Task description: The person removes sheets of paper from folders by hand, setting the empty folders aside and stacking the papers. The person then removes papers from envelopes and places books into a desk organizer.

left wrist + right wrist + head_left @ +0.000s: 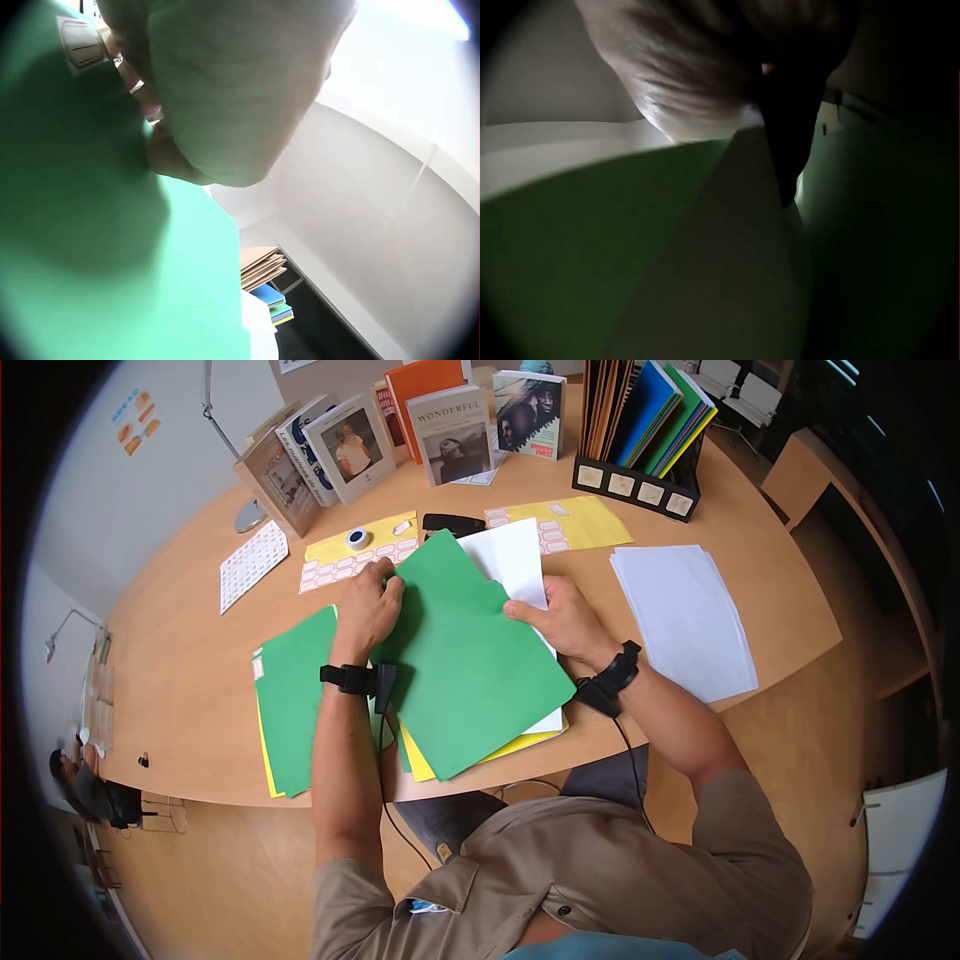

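Observation:
A green folder (470, 660) is held up, tilted, over the front of the table. My left hand (368, 608) grips its upper left edge, fingers curled behind it in the left wrist view. On the right side, my right hand (568, 622) pinches the folder, thumb on the green front. White sheets (515, 555) stick out behind the folder at the top and right. A small red-bordered label (81, 43) shows on the green card in the left wrist view. Beneath the folder, a yellow folder (530, 742) peeks out at the table's edge.
Left lie another green folder (295, 700) and a calendar sheet (253, 565); right, a stack of white paper (690, 625). Beyond are label sheets (340, 572), a tape roll (358, 539), a black stapler (453, 523), standing books (455, 440) and a black file holder (640, 490).

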Motion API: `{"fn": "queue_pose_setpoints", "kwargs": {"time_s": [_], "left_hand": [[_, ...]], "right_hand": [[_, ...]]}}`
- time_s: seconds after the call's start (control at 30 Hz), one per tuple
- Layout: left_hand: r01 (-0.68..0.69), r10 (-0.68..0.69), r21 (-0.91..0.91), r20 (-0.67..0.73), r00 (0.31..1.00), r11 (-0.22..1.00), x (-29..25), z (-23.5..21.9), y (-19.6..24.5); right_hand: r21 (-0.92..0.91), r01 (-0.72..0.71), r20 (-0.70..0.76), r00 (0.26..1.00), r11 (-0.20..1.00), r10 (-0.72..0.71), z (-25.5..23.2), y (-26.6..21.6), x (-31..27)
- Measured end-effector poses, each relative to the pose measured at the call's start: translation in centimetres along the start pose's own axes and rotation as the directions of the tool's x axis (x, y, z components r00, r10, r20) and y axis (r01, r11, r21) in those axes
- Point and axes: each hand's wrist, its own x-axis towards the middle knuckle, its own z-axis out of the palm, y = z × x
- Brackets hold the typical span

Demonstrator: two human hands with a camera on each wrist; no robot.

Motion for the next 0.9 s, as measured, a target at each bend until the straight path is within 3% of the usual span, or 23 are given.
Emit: {"fn": "queue_pose_setpoints", "kwargs": {"time_s": [0.07,0.1,0.17,0.2,0.27,0.3,0.37,0.43,0.47,0.5,0.53,0.57,0.6,0.63,0.7,0.73,0.8,0.9], "left_hand": [[0.165,-0.169,0.039,0.17,0.971,0.986,0.4,-0.7,0.6],[0.162,-0.166,0.04,0.167,0.972,0.986,0.6,-0.5,0.1],[-0.029,0.029,-0.008,-0.015,0.999,1.0,0.8,-0.2,-0.2],[-0.032,0.031,-0.008,-0.018,0.999,0.999,1.0,-0.4,-0.5],[0.123,-0.131,0.047,0.209,0.969,0.991,1.4,-1.8,1.0],[0.123,-0.13,0.046,0.206,0.97,0.991,1.5,-2.0,0.9],[-0.004,0.005,-0.029,0.014,1.0,1.0,1.4,-2.7,0.8],[-0.036,0.033,-0.022,-0.136,0.99,0.999,0.9,-5.2,0.6],[-0.098,0.097,-0.014,-0.067,0.993,0.995,1.7,-7.4,-1.1],[-0.154,0.149,-0.027,-0.128,0.981,0.988,1.3,-9.4,-1.2],[-0.147,0.141,-0.035,-0.126,0.982,0.989,1.0,-11.7,-1.8],[-0.024,0.023,-0.038,-0.013,1.0,0.999,0.4,-14.7,-0.5],[0.032,-0.025,-0.126,0.057,0.998,0.991,0.4,-16.5,-2.8],[0.048,-0.039,-0.127,0.072,0.997,0.991,0.1,-18.0,-3.5],[0.097,-0.092,-0.014,0.194,0.977,0.995,0.4,-20.4,-9.3],[0.107,-0.103,-0.011,0.191,0.976,0.994,0.1,-20.9,-11.8],[0.065,-0.099,0.127,0.286,0.953,0.99,-0.9,-20.3,-15.7],[0.065,-0.108,0.141,0.326,0.939,0.988,-2.8,-17.9,-18.3]], "right_hand": [[0.031,0.019,-0.021,1.0,0.999,-0.018,0.0,0.3,0.0],[0.062,0.035,-0.044,0.999,0.998,-0.032,0.0,0.3,-0.1],[0.046,0.046,-0.046,0.998,0.998,-0.044,0.0,0.0,-0.1],[0.031,0.055,-0.046,0.997,0.998,-0.053,0.0,-0.3,-0.2],[0.079,0.061,-0.097,0.994,0.995,-0.054,0.2,-0.8,-0.3],[0.127,0.066,-0.147,0.988,0.99,-0.047,0.3,-1.0,-0.3],[0.138,0.108,-0.189,0.979,0.985,-0.081,-0.8,-1.5,-0.1],[0.175,0.195,-0.252,0.956,0.965,-0.147,-2.9,-2.3,0.0],[0.237,0.21,-0.276,0.951,0.949,-0.141,-4.1,-3.5,-0.6],[0.208,0.203,-0.313,0.941,0.957,-0.131,-5.6,-5.0,-1.5],[0.174,0.185,-0.317,0.94,0.967,-0.123,-7.6,-6.1,-2.6],[0.122,0.149,-0.369,0.925,0.981,-0.094,-10.0,-6.7,-3.3],[0.146,0.178,-0.392,0.913,0.973,-0.108,-11.8,-7.3,-4.1],[0.051,0.17,-0.433,0.892,0.984,-0.132,-14.2,-7.2,-4.5],[0.02,0.045,-0.464,0.885,0.999,-0.031,-19.0,-6.9,-5.6],[0.099,-0.002,-0.451,0.891,0.995,0.047,-20.4,-6.8,-5.9],[0.118,-0.137,-0.413,0.894,0.983,0.174,-25.0,-4.7,-6.7],[0.086,-0.259,-0.385,0.882,0.962,0.272,-27.7,-2.1,-7.5]]}}
